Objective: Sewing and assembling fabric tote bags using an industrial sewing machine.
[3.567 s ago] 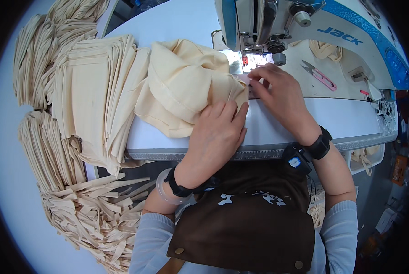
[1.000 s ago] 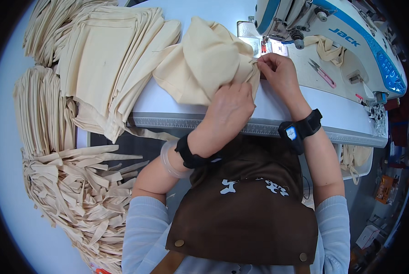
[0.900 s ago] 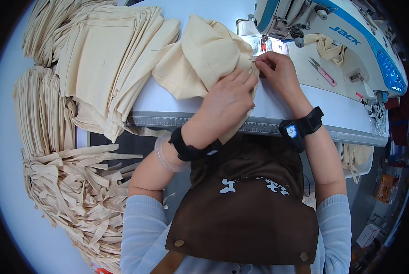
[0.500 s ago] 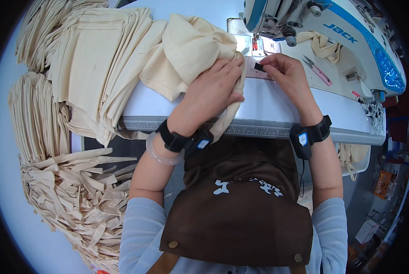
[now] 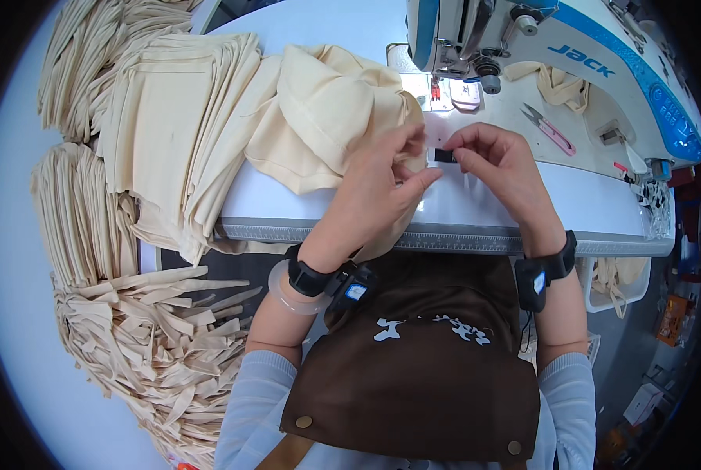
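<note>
My right hand (image 5: pixel 503 168) pinches a small black fabric label (image 5: pixel 444 156) between thumb and fingertips, in front of the sewing machine's needle area. My left hand (image 5: pixel 378 188) is raised beside it, thumb apart from the curved, slightly blurred fingers, with nothing seen in its grasp. Behind and partly under the left hand lies a bunched cream cloth piece (image 5: pixel 327 102), one strip of it hanging over the table's front edge. The sewing machine's presser foot (image 5: pixel 436 92) stands just beyond the label.
Stacked cream cloth pieces (image 5: pixel 162 117) lie to the left, with a heap of cream straps (image 5: pixel 154 345) below. Pink-handled scissors (image 5: pixel 550 131) rest right of my right hand, under the sewing machine (image 5: pixel 585 63). A white bin (image 5: pixel 620 282) hangs below the table's ruler edge (image 5: pixel 460 239).
My left hand has lifted off the cream cloth and turned toward the label, its thumb spreading. My right hand still holds the label, slightly closer to me. The whole view has shifted a little.
</note>
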The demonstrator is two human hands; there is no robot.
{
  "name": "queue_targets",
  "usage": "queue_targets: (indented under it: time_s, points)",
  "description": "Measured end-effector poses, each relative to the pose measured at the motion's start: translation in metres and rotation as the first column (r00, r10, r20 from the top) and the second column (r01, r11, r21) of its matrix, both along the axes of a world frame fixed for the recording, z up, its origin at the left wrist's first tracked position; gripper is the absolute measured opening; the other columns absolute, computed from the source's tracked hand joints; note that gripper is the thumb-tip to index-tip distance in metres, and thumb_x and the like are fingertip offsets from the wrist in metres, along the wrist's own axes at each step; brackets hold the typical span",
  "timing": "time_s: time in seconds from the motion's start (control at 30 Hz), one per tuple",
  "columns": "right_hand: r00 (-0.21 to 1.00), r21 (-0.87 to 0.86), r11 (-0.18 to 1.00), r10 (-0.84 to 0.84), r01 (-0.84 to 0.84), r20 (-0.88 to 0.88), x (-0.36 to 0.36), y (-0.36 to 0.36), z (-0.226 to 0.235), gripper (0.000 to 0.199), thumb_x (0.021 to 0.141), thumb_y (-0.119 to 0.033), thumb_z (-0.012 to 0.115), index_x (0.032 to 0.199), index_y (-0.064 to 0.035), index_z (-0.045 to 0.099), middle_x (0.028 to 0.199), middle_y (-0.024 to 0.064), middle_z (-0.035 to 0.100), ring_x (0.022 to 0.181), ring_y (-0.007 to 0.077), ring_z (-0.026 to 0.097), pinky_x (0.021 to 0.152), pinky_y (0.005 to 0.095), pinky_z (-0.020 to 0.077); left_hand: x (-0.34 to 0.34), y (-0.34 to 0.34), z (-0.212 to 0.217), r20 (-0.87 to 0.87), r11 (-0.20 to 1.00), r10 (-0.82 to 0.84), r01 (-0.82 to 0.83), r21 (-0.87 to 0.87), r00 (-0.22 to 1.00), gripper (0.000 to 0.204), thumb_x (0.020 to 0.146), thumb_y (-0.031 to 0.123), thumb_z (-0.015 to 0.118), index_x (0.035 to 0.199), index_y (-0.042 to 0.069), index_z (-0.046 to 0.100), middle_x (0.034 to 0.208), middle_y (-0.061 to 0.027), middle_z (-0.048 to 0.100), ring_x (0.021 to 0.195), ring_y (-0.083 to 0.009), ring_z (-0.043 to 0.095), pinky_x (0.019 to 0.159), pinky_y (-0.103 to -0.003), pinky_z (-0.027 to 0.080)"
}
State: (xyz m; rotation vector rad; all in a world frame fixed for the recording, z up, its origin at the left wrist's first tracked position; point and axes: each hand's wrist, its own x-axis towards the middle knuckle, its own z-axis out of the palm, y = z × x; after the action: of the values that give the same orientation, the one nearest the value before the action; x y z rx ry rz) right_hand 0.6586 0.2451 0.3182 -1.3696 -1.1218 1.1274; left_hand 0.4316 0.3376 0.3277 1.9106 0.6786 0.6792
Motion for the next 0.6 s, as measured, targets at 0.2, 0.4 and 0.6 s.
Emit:
queue_targets:
  time_s: [0.2, 0.4, 0.6]
  points:
    - [0.999, 0.045, 0.998, -0.053, 0.053, 0.008, -0.011, -0.006, -0.008, 0.020, 0.104, -0.002, 0.075, 0.124, 0.0004, 0.077, 0.109, -0.0021, 0.075, 0.096, 0.0047, 0.064, 0.088, 0.0218, 0.0521, 0.010, 0.003, -0.008, 0.035, 0.920, 0.021, -0.005, -0.392, 0.999, 0.021, 0.104, 0.006, 0.080, 0.122, -0.005, 0.074, 0.105, -0.0078, 0.081, 0.093, -0.0100, 0.076, 0.083, -0.026, 0.062]
    - [0.982, 0.110, 0.977, -0.187, 0.183, 0.032, -0.019, -0.009, -0.016, 0.018, 0.101, 0.000, 0.078, 0.119, -0.0010, 0.076, 0.104, -0.0044, 0.070, 0.092, 0.0037, 0.062, 0.084, 0.0210, 0.0501, 0.019, -0.005, -0.009, 0.146, 0.858, 0.144, -0.050, -0.511, 0.979, 0.009, 0.106, 0.002, 0.077, 0.112, -0.005, 0.073, 0.104, -0.0100, 0.081, 0.097, -0.0125, 0.079, 0.087, -0.025, 0.063]
    - [0.882, 0.322, 0.908, -0.367, 0.270, 0.296, -0.036, -0.015, -0.011, 0.014, 0.097, 0.003, 0.079, 0.110, -0.0013, 0.072, 0.099, 0.0011, 0.069, 0.086, 0.0088, 0.062, 0.080, 0.0250, 0.0519, 0.028, -0.014, -0.009, 0.147, 0.836, 0.166, -0.060, -0.545, 0.975, 0.008, 0.106, 0.000, 0.076, 0.109, -0.007, 0.073, 0.102, -0.0097, 0.081, 0.096, -0.0116, 0.079, 0.087, -0.024, 0.063]
